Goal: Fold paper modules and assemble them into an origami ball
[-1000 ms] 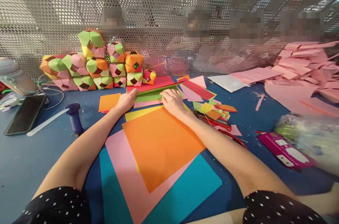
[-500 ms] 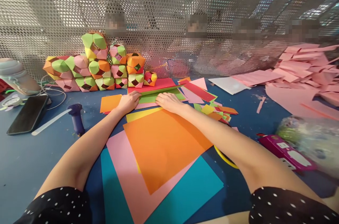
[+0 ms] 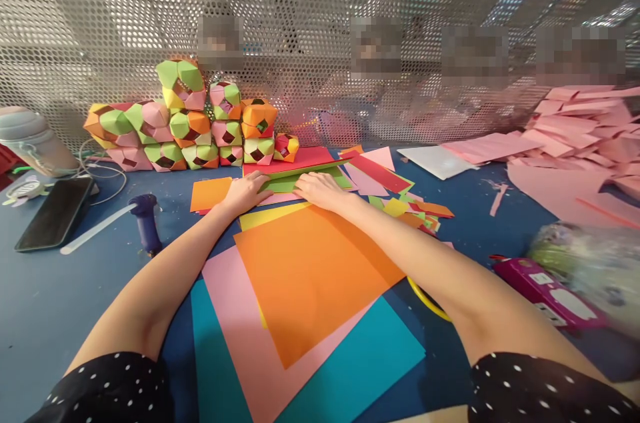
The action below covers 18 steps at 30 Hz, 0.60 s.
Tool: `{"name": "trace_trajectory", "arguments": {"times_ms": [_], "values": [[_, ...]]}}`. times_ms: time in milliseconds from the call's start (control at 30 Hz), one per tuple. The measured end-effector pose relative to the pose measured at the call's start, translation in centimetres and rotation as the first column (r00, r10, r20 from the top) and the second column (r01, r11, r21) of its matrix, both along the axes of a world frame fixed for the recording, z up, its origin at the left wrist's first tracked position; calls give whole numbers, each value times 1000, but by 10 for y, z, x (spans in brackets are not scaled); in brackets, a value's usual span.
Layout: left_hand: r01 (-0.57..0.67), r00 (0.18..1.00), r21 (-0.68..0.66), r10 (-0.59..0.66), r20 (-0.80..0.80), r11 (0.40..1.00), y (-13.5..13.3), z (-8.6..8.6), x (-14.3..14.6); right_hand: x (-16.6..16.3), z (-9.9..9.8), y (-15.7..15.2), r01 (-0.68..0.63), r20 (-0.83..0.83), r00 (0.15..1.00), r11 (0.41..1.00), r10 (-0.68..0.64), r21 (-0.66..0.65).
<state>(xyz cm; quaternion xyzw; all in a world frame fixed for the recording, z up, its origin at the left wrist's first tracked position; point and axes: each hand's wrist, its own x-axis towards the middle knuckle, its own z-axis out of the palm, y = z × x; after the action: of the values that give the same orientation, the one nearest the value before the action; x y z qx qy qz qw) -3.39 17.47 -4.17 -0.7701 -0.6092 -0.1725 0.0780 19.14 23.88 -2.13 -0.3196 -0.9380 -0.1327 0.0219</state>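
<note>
A green sheet of paper [image 3: 286, 184] lies at the far middle of the table, with a strip along its back edge folded over and partly raised. My left hand [image 3: 246, 192] is closed on its left end, fingers at the fold and thumb in front. Toward the right part of the same sheet, my right hand [image 3: 320, 190] rests with its fingers curled at the paper. Red paper [image 3: 305, 158] is behind it and pink paper shows below. Under my forearms a large orange sheet [image 3: 310, 276] overlaps pink [image 3: 227, 290] and blue sheets [image 3: 370, 356].
Stacked folded-paper balls [image 3: 190, 126] stand at the back left by a mesh screen. A phone [image 3: 56, 213], a cup [image 3: 37, 140] and a blue-handled tool [image 3: 146, 223] are left. Paper scraps [image 3: 410, 210], a purple box [image 3: 547, 293] and a pink paper pile [image 3: 585, 126] are right.
Both hands stay on the green paper in almost the same place. The left fingers have shifted very slightly along the fold. The whole view has moved a little.
</note>
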Motion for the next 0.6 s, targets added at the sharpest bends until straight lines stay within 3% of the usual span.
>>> {"name": "trace_trajectory", "arguments": {"times_ms": [600], "values": [[5, 1000, 43, -6, 20, 999, -1, 2, 3, -7, -7, 4, 29, 17, 999, 1000, -29, 5]]}}
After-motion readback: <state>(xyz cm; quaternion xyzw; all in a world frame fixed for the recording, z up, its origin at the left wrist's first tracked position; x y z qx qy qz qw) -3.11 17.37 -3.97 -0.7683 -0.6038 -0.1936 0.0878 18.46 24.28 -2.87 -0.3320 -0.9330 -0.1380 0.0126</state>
